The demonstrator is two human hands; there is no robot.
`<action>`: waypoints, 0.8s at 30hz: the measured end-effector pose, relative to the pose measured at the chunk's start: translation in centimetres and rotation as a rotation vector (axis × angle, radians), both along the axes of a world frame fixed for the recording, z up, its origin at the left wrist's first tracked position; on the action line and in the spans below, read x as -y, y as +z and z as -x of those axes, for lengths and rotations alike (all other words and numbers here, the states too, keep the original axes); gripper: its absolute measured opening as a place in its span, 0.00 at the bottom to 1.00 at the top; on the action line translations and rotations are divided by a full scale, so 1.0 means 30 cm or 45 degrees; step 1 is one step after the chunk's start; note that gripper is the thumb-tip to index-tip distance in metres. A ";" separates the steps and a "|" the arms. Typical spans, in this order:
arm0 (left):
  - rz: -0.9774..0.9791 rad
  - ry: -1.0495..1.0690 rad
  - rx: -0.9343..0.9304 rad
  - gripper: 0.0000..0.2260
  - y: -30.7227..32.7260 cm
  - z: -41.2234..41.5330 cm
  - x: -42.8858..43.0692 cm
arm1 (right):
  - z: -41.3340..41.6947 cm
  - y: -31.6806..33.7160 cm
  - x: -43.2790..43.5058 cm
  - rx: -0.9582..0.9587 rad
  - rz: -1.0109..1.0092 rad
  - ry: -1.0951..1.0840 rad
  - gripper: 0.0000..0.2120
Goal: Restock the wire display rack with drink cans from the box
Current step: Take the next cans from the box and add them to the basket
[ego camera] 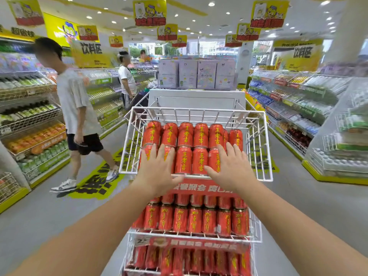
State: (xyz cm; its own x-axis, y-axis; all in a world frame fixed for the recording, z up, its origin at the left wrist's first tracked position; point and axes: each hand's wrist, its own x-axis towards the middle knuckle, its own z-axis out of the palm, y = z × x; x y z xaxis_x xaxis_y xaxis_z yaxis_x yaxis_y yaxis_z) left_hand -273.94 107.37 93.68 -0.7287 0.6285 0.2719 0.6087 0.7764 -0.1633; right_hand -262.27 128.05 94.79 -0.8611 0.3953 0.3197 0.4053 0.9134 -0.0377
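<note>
Cans (191, 148) fill top basket of rack (257, 144), two rows. Left hand (157, 168), right hand (231, 164) press flat on near row, fingers spread. Risk: uneven push could topple cans; passer-by (77, 108) at left could bump rack.

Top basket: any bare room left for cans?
Bare strip between rightmost can and the basket's right wall; narrower one along the left wall. Centre is packed, left hand and right hand flat on the front row.
</note>
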 end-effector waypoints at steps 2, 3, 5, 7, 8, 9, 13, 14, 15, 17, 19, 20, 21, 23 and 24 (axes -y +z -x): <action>0.001 -0.020 0.005 0.49 -0.030 -0.037 0.093 | -0.042 -0.033 0.089 0.009 -0.003 -0.020 0.45; 0.007 -0.038 0.016 0.48 -0.051 -0.053 0.137 | -0.066 -0.052 0.132 0.022 -0.003 -0.030 0.45; 0.034 -0.080 0.042 0.45 -0.100 -0.079 0.219 | -0.118 -0.091 0.216 0.058 -0.010 -0.051 0.44; 0.061 -0.096 0.044 0.46 -0.155 -0.106 0.288 | -0.173 -0.136 0.290 0.100 -0.016 -0.070 0.44; 0.075 -0.097 0.055 0.46 -0.190 -0.119 0.314 | -0.200 -0.161 0.323 0.119 -0.012 -0.075 0.44; 0.086 -0.103 0.087 0.45 -0.229 -0.136 0.337 | -0.228 -0.191 0.350 0.143 -0.003 -0.081 0.43; 0.078 -0.125 0.240 0.44 -0.402 -0.220 0.397 | -0.329 -0.334 0.416 0.268 0.028 -0.099 0.43; 0.084 -0.130 0.251 0.44 -0.445 -0.241 0.408 | -0.347 -0.375 0.422 0.302 0.031 -0.100 0.43; 0.097 -0.133 0.264 0.44 -0.490 -0.261 0.419 | -0.360 -0.418 0.428 0.330 0.036 -0.097 0.44; 0.143 -0.132 0.303 0.44 -0.584 -0.295 0.436 | -0.378 -0.519 0.434 0.389 0.058 -0.082 0.45; 0.160 -0.110 0.362 0.46 -0.686 -0.327 0.450 | -0.393 -0.637 0.439 0.452 0.076 -0.057 0.44; 0.159 -0.093 0.395 0.47 -0.745 -0.341 0.457 | -0.402 -0.701 0.442 0.479 0.087 -0.048 0.44; 0.165 -0.077 0.417 0.47 -0.812 -0.355 0.461 | -0.411 -0.770 0.443 0.501 0.099 -0.040 0.45; 0.199 -0.053 0.459 0.45 -0.967 -0.384 0.472 | -0.430 -0.922 0.444 0.559 0.136 -0.022 0.48; 0.222 -0.042 0.486 0.44 -1.044 -0.402 0.477 | -0.442 -0.998 0.445 0.606 0.160 -0.011 0.48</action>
